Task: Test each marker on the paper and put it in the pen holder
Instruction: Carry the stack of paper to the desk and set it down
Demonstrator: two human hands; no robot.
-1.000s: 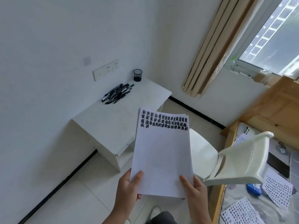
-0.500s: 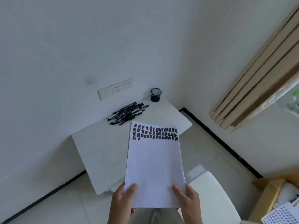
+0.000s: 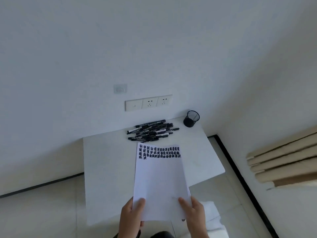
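Holding the paper (image 3: 159, 182) up in front of me, head view, the only one I have. My left hand (image 3: 131, 219) pinches the near left corner, thumb on top and fingers under; my right hand (image 3: 195, 215) pinches the near right corner the same way. The sheet is in the air over the near part of the white table (image 3: 106, 162), its long axis running straight away from me. Rows of black test scribbles fill its far end, and the rest is blank.

Past that far edge lies the pile of markers (image 3: 151, 130), black, caps on as far as I can tell, lying mostly left to right along the wall, crosswise to the sheet. The pen holder (image 3: 191, 119), dark mesh, stands upright just right of the pile, in the back corner. It looks empty, so I judge no marker is sorted yet.

Both pile and holder are ahead and a touch right, nearer my right hand. The paper needs to go flat on the table first, short of the pile.
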